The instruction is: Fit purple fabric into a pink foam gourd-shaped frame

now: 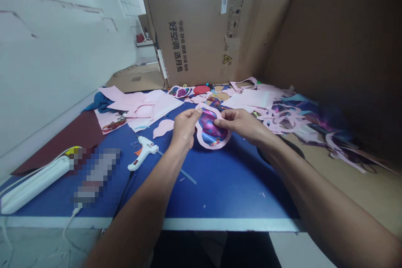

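Observation:
My two hands hold a gourd-shaped paper cut-out (210,127) above the blue table top (220,184). It has a pale pink border around a glossy purple and blue galaxy print. My left hand (185,127) pinches its upper left edge, and my right hand (235,123) grips its right side with the fingers over the print. A white hot glue gun (143,153) lies on the table below my left hand, and a pink paper shape (163,128) lies near it.
Pink paper sheets (147,106) and printed scraps (282,119) are spread across the back of the table. A white power strip (34,184) lies at the front left, beside a pixelated patch. A white wall rises on the left, and large cardboard sheets (201,25) stand behind and right.

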Tool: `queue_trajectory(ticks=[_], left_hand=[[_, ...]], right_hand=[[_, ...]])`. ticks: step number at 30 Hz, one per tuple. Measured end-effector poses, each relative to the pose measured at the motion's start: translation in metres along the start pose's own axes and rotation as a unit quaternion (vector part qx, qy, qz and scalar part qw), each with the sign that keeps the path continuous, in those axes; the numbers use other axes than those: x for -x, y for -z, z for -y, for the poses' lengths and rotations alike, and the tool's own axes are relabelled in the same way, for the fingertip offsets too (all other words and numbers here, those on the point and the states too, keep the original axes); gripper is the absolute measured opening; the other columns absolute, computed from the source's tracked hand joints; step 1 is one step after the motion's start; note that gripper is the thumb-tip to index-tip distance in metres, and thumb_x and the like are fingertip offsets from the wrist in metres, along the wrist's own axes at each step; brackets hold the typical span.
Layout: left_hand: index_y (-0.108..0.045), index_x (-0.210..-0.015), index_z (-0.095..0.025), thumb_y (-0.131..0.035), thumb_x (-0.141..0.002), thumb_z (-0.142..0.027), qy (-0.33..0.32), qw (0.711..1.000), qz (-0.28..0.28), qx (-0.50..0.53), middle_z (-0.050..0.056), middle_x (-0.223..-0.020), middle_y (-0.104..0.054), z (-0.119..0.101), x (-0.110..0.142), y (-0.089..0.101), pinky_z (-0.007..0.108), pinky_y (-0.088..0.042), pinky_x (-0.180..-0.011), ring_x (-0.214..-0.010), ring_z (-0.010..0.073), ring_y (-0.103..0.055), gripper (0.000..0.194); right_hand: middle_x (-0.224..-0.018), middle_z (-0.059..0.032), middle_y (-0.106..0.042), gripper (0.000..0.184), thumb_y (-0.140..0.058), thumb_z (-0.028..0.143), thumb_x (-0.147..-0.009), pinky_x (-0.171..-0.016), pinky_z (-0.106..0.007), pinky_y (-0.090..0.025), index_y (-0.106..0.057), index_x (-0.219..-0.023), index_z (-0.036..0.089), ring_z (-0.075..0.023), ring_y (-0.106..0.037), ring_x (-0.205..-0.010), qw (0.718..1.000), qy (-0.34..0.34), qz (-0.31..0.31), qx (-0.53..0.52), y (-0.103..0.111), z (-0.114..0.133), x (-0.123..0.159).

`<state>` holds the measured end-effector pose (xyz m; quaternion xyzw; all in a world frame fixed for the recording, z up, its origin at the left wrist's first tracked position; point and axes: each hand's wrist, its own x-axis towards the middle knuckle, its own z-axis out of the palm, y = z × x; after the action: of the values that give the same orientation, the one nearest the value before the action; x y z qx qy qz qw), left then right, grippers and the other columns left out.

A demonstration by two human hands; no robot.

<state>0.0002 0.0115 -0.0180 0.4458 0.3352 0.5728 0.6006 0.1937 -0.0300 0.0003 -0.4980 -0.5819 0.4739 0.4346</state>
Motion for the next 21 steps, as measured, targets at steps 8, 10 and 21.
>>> queue_trajectory(ticks=[8, 10, 21], left_hand=[[-0.074, -0.073, -0.018, -0.099, -0.072, -0.044, -0.005, 1.000, -0.002, 0.000, -0.001, -0.067, -0.067, -0.0011, 0.0008, -0.0010, 0.026, -0.047, -0.059, -0.058, 0.0116, -0.056, 0.036], [-0.073, -0.072, -0.019, -0.099, -0.072, -0.044, -0.004, 1.000, -0.003, 0.000, -0.001, -0.066, -0.067, -0.0009, 0.0009, -0.0013, 0.026, -0.046, -0.058, -0.057, 0.0115, -0.056, 0.036], [-0.070, -0.069, -0.019, -0.097, -0.075, -0.044, 0.004, 1.000, -0.004, -0.017, -0.002, -0.063, -0.063, -0.0016, 0.0012, -0.0016, 0.025, -0.040, -0.053, -0.054, 0.0113, -0.052, 0.037]], right_hand=[[-0.085, -0.0032, -0.079, 0.038, -0.099, 0.047, -0.070, -0.075, -0.033, -0.054, -0.079, -0.086, 0.019, -0.0189, -0.067, -0.074, 0.999, -0.021, 0.027, -0.009, -0.0021, 0.0010, 0.0027], [-0.080, -0.0025, -0.078, 0.037, -0.098, 0.048, -0.071, -0.073, -0.033, -0.053, -0.078, -0.083, 0.019, -0.0182, -0.065, -0.071, 1.000, -0.019, 0.020, 0.006, -0.0013, 0.0007, 0.0027], [-0.075, -0.0015, -0.075, 0.037, -0.096, 0.049, -0.071, -0.068, -0.031, -0.049, -0.076, -0.080, 0.019, -0.0171, -0.061, -0.069, 1.000, -0.011, 0.012, 0.011, -0.0009, -0.0029, 0.0000]])
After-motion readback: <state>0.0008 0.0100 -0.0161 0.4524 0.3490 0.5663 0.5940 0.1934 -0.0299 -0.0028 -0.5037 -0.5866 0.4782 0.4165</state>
